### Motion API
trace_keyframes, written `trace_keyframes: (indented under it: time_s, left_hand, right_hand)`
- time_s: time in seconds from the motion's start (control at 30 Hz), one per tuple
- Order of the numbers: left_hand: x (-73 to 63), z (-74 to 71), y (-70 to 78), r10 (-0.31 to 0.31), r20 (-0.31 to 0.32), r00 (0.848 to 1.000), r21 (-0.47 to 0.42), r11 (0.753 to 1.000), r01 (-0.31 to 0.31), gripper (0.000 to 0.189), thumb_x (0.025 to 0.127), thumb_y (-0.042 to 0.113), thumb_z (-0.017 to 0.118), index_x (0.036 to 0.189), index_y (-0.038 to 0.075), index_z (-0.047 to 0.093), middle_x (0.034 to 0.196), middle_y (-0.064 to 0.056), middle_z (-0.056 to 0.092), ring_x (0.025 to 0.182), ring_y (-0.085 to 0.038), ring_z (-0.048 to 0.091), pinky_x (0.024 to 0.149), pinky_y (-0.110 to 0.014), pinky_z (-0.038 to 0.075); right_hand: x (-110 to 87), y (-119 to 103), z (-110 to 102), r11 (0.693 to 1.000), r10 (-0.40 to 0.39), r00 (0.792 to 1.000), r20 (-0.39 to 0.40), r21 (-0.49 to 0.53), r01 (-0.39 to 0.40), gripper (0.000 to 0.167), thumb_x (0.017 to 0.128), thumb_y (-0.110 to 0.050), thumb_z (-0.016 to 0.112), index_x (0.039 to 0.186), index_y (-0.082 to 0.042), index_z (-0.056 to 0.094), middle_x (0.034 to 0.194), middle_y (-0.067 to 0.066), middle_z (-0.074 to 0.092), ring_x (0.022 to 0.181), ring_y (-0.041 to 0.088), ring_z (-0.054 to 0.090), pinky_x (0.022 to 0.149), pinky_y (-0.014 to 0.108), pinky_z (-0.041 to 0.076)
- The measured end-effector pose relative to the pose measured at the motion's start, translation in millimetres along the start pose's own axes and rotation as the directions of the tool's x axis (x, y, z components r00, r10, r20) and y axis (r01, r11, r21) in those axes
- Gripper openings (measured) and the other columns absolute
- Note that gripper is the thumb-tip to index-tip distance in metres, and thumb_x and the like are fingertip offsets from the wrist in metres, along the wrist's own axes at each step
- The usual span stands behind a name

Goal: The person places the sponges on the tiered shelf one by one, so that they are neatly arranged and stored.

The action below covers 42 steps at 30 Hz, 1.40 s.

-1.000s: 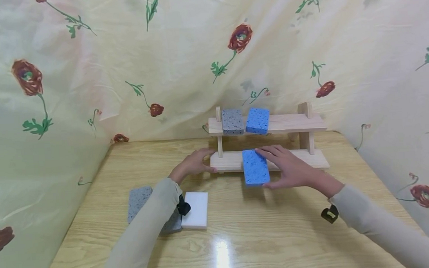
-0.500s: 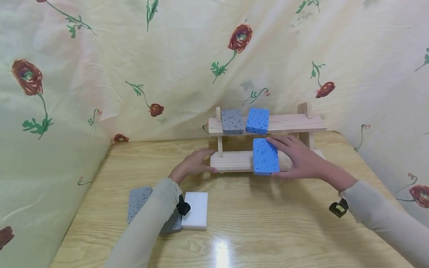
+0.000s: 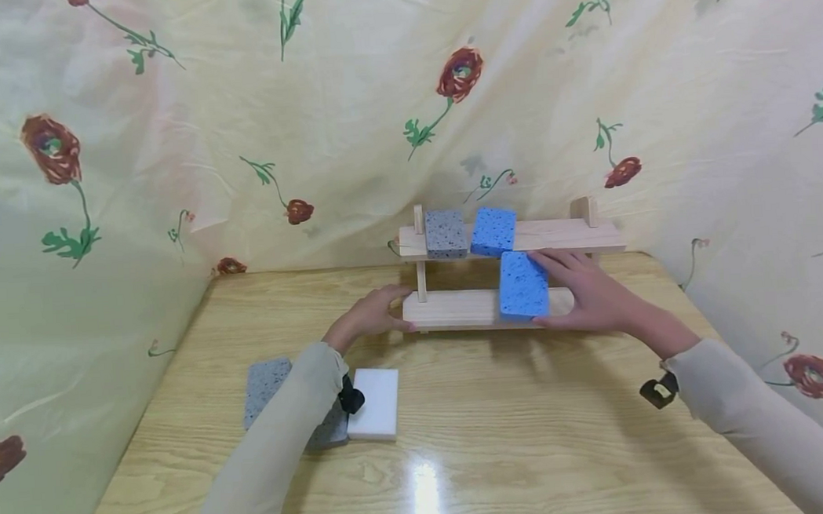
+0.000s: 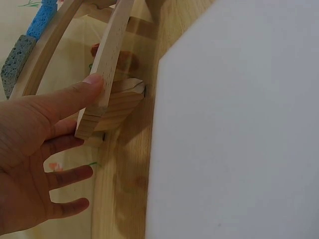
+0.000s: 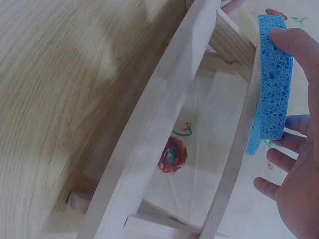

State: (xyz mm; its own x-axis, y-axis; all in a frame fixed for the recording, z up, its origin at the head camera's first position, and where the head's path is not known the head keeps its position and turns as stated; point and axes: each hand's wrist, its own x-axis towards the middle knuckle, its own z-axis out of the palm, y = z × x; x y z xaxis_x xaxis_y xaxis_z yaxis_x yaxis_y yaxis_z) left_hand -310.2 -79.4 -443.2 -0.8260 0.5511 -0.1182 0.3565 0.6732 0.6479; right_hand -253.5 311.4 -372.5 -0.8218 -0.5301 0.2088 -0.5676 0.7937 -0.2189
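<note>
A two-tier wooden shelf (image 3: 450,308) stands at the back of the table. Between thumb and fingers, my right hand (image 3: 587,297) holds a blue sponge (image 3: 523,285) in front of the shelf; its top overlaps the upper board's edge in the head view. The right wrist view shows the thumb on one end of this sponge (image 5: 275,84) and fingers at the other. My left hand (image 3: 370,313) grips the left end of the lower board (image 4: 107,64), thumb on its front, the other fingers spread behind. On the upper tier lie a grey sponge (image 3: 445,234) and another blue sponge (image 3: 493,231), side by side.
Left of centre on the table (image 3: 508,455) lie a white sponge-like block (image 3: 376,405) and two grey sponges, one farther left (image 3: 267,385), the other partly under my left forearm in the head view. Flowered cloth (image 3: 346,119) hangs behind and on both sides.
My right hand has moved right and up toward the upper tier, carrying the blue sponge. The left hand has stayed at the shelf's end.
</note>
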Motion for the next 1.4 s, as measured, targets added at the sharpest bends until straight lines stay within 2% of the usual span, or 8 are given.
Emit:
trace_keyframes:
  time_s: [0.13,0.43,0.67,0.97,1.23,1.4]
  left_hand:
    - [-0.7,0.3,0.4,-0.001,-0.002,1.000,-0.001,1.000,0.001,0.082,0.089,0.032,0.080,0.156,0.007,0.040,0.164,-0.015,0.036,0.155,-0.034,0.028,0.127,-0.049,0.026]
    - [-1.0,0.5,-0.8,0.002,-0.001,1.000,-0.006,1.000,-0.002,0.082,0.090,0.033,0.079,0.157,0.008,0.039,0.164,-0.014,0.035,0.155,-0.034,0.027,0.127,-0.049,0.026]
    - [0.0,0.7,-0.6,-0.006,-0.004,1.000,-0.013,1.000,0.006,0.082,0.089,0.033,0.080,0.157,0.009,0.039,0.165,-0.013,0.035,0.155,-0.033,0.027,0.127,-0.048,0.025]
    - [-0.7,0.1,0.0,0.011,-0.007,1.000,-0.006,1.000,-0.011,0.081,0.090,0.032,0.080,0.156,0.006,0.040,0.163,-0.016,0.036,0.154,-0.034,0.029,0.127,-0.049,0.026]
    - [-1.3,-0.1,0.6,0.002,-0.005,1.000,-0.005,1.000,-0.002,0.082,0.090,0.034,0.080,0.156,0.007,0.040,0.164,-0.016,0.035,0.154,-0.035,0.029,0.127,-0.049,0.026]
    - [-1.9,-0.1,1.0,-0.010,-0.004,1.000,-0.019,1.000,0.010,0.083,0.089,0.034,0.080,0.157,0.008,0.040,0.165,-0.015,0.033,0.155,-0.035,0.027,0.127,-0.050,0.025]
  right_hand:
    - [-1.3,2.5,-1.5,1.000,0.016,1.000,0.002,0.004,-0.016,0.106,0.075,-0.049,0.086,0.159,-0.011,0.034,0.159,0.019,0.038,0.144,0.043,0.031,0.113,0.070,0.029]
    - [-5.7,9.5,-6.6,1.000,0.008,0.999,-0.035,-0.011,-0.008,0.106,0.073,-0.047,0.089,0.158,-0.009,0.037,0.157,0.019,0.041,0.140,0.042,0.037,0.110,0.067,0.034]
    - [-9.1,13.7,-16.5,0.999,0.011,0.998,-0.055,-0.034,-0.013,0.106,0.072,-0.044,0.089,0.156,-0.005,0.039,0.156,0.021,0.041,0.138,0.044,0.037,0.108,0.067,0.035]
    - [-10.2,20.7,-29.8,0.997,0.061,0.997,-0.043,-0.051,-0.063,0.105,0.073,-0.042,0.089,0.156,-0.004,0.038,0.157,0.022,0.038,0.138,0.044,0.035,0.106,0.071,0.038]
    - [-6.4,27.1,-44.9,0.994,0.072,0.997,-0.029,-0.080,-0.075,0.108,0.073,-0.043,0.089,0.157,-0.004,0.035,0.155,0.027,0.039,0.136,0.048,0.035,0.103,0.072,0.039]
    - [-0.8,33.8,-52.6,0.990,0.096,0.995,-0.009,-0.106,-0.097,0.108,0.074,-0.044,0.088,0.158,-0.004,0.034,0.157,0.026,0.037,0.138,0.049,0.033,0.105,0.073,0.037]
